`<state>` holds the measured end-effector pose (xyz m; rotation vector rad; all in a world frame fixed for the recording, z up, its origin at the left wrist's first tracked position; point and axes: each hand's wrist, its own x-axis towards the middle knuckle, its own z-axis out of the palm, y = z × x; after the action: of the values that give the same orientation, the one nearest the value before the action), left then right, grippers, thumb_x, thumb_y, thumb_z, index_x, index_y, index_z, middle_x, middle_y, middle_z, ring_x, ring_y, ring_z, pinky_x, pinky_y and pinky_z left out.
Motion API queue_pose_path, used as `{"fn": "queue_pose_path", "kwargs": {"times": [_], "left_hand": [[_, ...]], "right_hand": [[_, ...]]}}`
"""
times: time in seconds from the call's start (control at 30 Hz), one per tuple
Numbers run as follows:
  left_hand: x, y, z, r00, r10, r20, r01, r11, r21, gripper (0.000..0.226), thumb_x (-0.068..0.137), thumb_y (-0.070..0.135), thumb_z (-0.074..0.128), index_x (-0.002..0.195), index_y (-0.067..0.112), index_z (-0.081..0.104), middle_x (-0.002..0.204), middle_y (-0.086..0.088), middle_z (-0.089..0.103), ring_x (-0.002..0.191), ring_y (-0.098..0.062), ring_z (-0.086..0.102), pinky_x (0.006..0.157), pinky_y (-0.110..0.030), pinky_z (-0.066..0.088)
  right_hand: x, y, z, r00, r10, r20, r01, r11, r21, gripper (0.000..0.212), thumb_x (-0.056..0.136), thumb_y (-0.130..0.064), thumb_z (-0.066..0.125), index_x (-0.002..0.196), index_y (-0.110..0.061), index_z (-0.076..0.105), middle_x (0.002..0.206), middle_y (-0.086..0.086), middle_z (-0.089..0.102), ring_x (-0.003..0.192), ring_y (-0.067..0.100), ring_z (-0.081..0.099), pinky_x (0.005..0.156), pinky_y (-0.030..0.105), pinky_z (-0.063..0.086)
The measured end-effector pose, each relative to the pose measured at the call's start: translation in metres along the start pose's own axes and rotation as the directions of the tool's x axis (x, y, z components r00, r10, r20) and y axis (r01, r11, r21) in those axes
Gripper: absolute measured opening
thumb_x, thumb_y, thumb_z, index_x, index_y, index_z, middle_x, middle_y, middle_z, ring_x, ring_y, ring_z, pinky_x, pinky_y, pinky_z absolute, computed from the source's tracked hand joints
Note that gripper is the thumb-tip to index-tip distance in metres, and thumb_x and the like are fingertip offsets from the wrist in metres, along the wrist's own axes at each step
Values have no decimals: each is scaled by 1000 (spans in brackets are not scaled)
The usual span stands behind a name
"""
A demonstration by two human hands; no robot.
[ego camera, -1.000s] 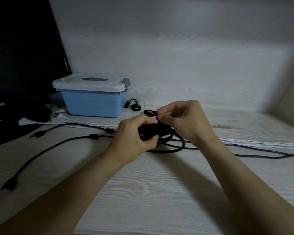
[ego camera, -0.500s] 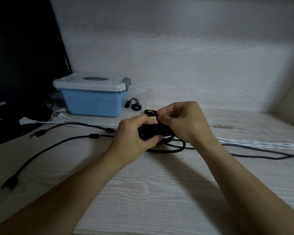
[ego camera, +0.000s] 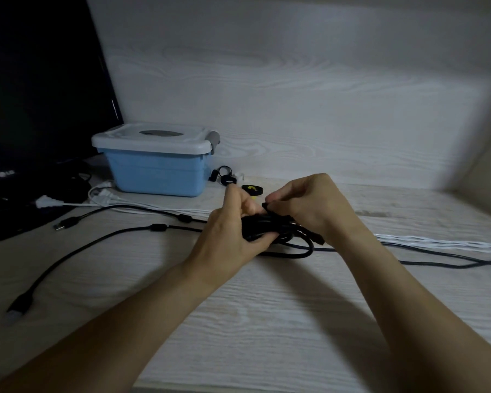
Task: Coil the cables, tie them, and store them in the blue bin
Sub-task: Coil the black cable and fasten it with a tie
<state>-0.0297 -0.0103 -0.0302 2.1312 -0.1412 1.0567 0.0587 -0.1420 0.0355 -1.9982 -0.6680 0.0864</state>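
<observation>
Gripping the coiled black cable (ego camera: 278,231) at counter (ego camera: 267,321) centre, your left hand (ego camera: 227,239) curls round it; your right hand (ego camera: 309,211) fingers pinch its tie strap. The lidded blue bin (ego camera: 156,171) sits at ten o'clock.

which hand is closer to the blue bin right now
Left. The left hand grips the coiled black cable just right of the blue bin; the right hand is farther right.

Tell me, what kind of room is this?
Probably a home desk or computer corner. A dark LG monitor stands on a pale wood-grain desktop, USB cables sprawl over it, and a lidded blue bin sits by the wall.
</observation>
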Motion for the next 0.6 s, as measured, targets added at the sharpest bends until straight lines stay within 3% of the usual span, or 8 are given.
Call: {"fn": "queue_pose_path", "kwargs": {"times": [0.07, 0.17, 0.33, 0.47, 0.6], "left_hand": [[-1, -1, 1, 997, 54, 56, -58, 997, 57, 50, 77, 16, 83, 106, 30, 45, 97, 14, 67, 94, -6, 66, 82, -21, 53], [-1, -7, 5, 977, 182, 111, -202, 958, 203, 42, 86, 27, 71, 125, 14, 59, 111, 0, 66, 97, -20, 64, 84, -37, 53], [0, -12, 12, 975, 211, 70, -222, 940, 260, 39, 87, 22, 70, 120, 2, 64, 106, -8, 65, 90, -27, 65, 77, -43, 56], [2, -10, 11, 981, 185, 65, -195, 946, 258, 38, 88, 31, 61, 116, 4, 64, 103, -6, 64, 89, -26, 64, 75, -43, 56], [3, -8, 11, 982, 172, 72, -185, 941, 282, 39, 90, 34, 56, 113, 4, 62, 103, -7, 60, 87, -25, 62, 76, -39, 55]], "right_hand": [[0, 0, -2, 1000, 4, 7, -4, 1000, -7, 15, 79, -9, 78, 71, -21, 77, 69, -6, 73, 54, -4, 61, 53, 7, 43], [2, 1, -4, 1000, 19, 18, -19, 999, -32, 16, 79, -6, 75, 73, -21, 78, 70, -3, 74, 62, 3, 66, 59, 13, 48], [4, 5, -4, 997, 44, 58, -43, 999, -29, 10, 87, -13, 69, 83, -14, 78, 62, -7, 67, 45, -6, 55, 54, 11, 42], [2, 6, -6, 988, 51, 142, -34, 992, -126, 20, 91, -22, 62, 82, -16, 79, 65, 6, 66, 59, 8, 54, 57, 21, 43], [3, 6, -6, 987, 21, 159, 10, 981, -192, 27, 92, -22, 59, 82, -1, 73, 65, 8, 53, 58, 14, 43, 54, 26, 33]]}}
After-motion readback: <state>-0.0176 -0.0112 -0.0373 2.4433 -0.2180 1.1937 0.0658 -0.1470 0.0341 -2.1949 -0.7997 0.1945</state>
